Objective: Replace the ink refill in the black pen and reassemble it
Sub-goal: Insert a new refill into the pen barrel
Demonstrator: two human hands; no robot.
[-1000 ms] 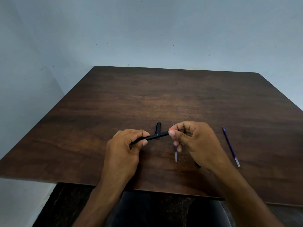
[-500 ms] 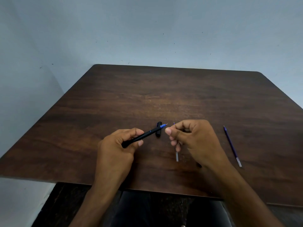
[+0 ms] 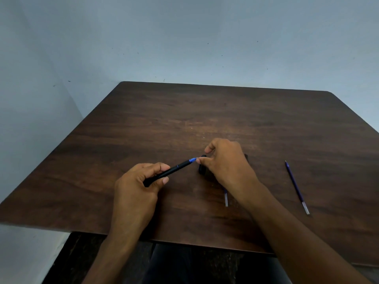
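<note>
Head view. The left hand [image 3: 135, 187] grips the black pen [image 3: 168, 172] by its rear, blue tip raised up and to the right. The right hand [image 3: 227, 162] curls over the black cap [image 3: 202, 168] on the table [image 3: 205, 115]; whether it grips it cannot be told. Two refills [image 3: 297, 187] [image 3: 226, 198] lie on the table. No writing is legible.

Dark wooden table [image 3: 205, 111] in a corner of pale blue-grey walls [image 3: 184, 37], dim floor [image 3: 67, 261] below.
</note>
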